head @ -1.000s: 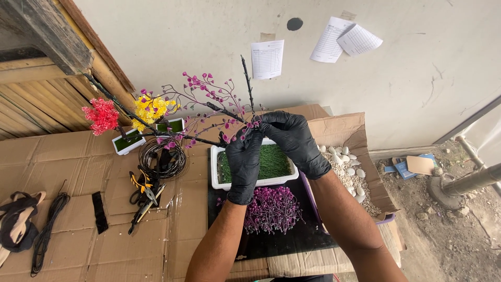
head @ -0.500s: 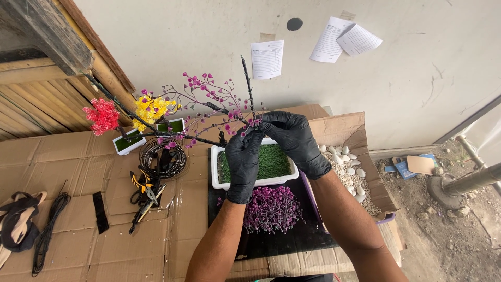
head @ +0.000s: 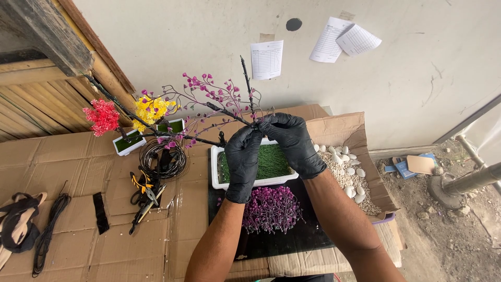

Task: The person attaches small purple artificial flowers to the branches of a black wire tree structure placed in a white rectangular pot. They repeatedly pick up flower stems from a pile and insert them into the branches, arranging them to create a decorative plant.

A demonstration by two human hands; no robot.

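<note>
The left hand (head: 243, 156) and right hand (head: 293, 140), in 2 black gloves, pinched together on the black wire branch with magenta blossoms (head: 219, 102), held above the white rectangular tray of green turf (head: 215, 172). 2 small potted trees stood left; bare cardboard lay open beyond them.

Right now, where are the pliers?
In the head view, the pliers lie left of the left hand, on cardboard just below the wire coil.
</note>
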